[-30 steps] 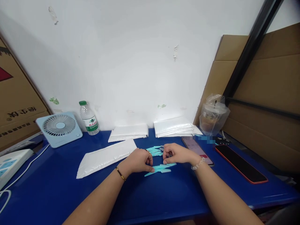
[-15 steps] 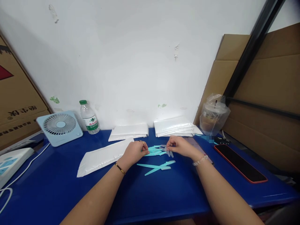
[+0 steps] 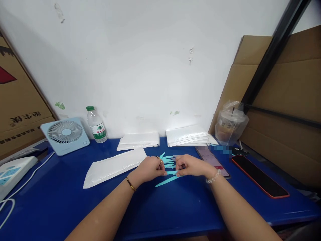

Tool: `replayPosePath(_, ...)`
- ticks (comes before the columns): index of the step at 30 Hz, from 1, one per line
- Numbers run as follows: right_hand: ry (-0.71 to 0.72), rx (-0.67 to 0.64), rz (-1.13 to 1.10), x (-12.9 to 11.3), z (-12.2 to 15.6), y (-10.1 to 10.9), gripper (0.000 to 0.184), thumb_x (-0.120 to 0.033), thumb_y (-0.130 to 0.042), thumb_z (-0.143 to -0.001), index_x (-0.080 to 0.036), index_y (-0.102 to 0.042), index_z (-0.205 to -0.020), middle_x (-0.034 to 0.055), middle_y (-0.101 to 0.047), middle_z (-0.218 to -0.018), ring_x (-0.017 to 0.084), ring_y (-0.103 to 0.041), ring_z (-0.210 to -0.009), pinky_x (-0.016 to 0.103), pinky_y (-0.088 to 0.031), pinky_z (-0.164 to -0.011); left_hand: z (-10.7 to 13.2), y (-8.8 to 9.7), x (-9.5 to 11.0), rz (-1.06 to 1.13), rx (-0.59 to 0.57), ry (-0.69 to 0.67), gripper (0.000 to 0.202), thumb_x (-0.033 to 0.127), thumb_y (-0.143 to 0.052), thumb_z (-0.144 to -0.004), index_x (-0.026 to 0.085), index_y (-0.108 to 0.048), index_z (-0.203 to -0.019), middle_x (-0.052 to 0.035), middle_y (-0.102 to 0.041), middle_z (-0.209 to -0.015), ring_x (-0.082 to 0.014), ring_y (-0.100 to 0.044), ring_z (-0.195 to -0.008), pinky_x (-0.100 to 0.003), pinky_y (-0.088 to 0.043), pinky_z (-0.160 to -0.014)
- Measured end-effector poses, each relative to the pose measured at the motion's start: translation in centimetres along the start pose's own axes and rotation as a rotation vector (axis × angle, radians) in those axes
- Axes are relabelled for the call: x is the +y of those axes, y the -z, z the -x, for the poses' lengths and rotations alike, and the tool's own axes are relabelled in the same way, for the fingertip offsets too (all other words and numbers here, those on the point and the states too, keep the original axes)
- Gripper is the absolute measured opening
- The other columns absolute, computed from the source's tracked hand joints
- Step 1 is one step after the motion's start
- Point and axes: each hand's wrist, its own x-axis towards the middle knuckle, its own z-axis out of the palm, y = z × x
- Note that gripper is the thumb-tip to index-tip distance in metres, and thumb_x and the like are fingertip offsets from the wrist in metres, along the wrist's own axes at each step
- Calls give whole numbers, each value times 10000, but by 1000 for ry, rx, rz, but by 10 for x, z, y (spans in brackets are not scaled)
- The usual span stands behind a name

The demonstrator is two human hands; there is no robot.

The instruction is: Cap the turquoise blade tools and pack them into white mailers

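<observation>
Now pinching from both ends: a slim turquoise stick [image 3: 172, 173] at the centre of the frame, gripped at one end by thumb and fingers of the left hand [image 3: 151, 167], at the other by the right hand [image 3: 188, 164]. Just behind, a pile of turquoise sticks [image 3: 168, 161], partly hidden; just below, a loose stick [image 3: 167, 181] lying aslant. Over to the writing: 农夫山 on the green-and-white label of the water bottle [image 3: 97, 125], centre left, the rest curving away; large dark characters on the carton [image 3: 25, 100], far left, too distorted to read; blurred digits on the lit phone [image 3: 213, 159], centre right. As for room: hemmed in behind by white envelopes [image 3: 187, 134] along the wall [image 3: 140, 67], at right by a red-edged phone [image 3: 259, 175]; blue tabletop [image 3: 175, 207] stretching widely below the wrists to its front edge, bottom of frame.
</observation>
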Motion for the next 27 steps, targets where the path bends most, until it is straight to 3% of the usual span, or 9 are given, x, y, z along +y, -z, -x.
replayPosePath(6, -158, 295, 75, 12, 7, 14, 203, -369, -637, -763, -175, -688, -732, 26, -570, -779, 132, -529, -677, 229, -388, -588, -1, 8, -10, -51, 125, 122, 218, 422, -615, -740, 211, -667, -760, -18, -641, -828, -165, -573, -749, -244, -361, -617)
replayPosePath(8, -183, 330, 92, 13, 10, 18, 204, -385, -669, -728, -184, -689, -759, 24, -578, -795, 143, -537, -705, 232, -394, -603, 0, 8, -9, -42, 146, 131, 281, 469, -652, -697, 218, -656, -824, -15, -638, -853, -175, -577, -773, -244, -368, -623)
replayPosePath(13, -126, 36, 118, 7, 12, 14, 202, -319, -774, -589, -180, -692, -711, 7, -588, -776, 129, -534, -662, 223, -393, -575, 2, 1, 6, -25, 78, 21, 360, 535, -659, -675, 222, -639, -850, -5, -640, -825, -171, -577, -743, -249, -364, -619)
replayPosePath(16, -111, 5, 151, 3, 10, 9, 126, -247, -742, -612, -172, -671, -684, 2, -582, -760, 115, -516, -632, 218, -383, -559, 3, -6, 13, -60, 47, -66, 321, 503, -660, -694, 235, -637, -870, 6, -648, -821, -175, -582, -768, -257, -359, -647)
replayPosePath(19, -72, 82, 94, -1, 8, 7, 86, -243, -676, -690, -171, -641, -722, 8, -581, -800, 110, -518, -647, 217, -392, -574, 3, -11, 15, -104, 47, -102, 215, 421, -541, -822, 223, -624, -844, -5, -649, -799, -175, -584, -772, -264, -355, -664)
replayPosePath(22, -74, 161, -67, -6, 7, 6, 112, -288, -598, -777, -177, -610, -786, 1, -589, -732, 116, -538, -633, 222, -409, -575, 4, -10, 13, -104, 58, -44, 276, 356, -384, -908, 196, -578, -796, -20, -619, -716, -160, -559, -661, -253, -335, -590)
replayPosePath(25, -114, 273, -241, -9, 7, 9, 188, -359, -566, -810, -174, -598, -815, -11, -572, -633, 115, -538, -563, 224, -413, -531, 4, -3, 8, 11, 87, 37, 304, 381, -316, -929, 196, -543, -846, -5, -580, -658, -149, -519, -588, -241, -318, -534)
replayPosePath(27, -115, 421, -301, -7, 7, 13, 233, -402, -590, -792, -171, -605, -817, -9, -572, -644, 109, -530, -543, 227, -415, -520, 4, 2, 2, 127, 143, 69, 329, 402, -291, -934, 197, -543, -878, 0, -582, -684, -145, -515, -603, -237, -336, -545)
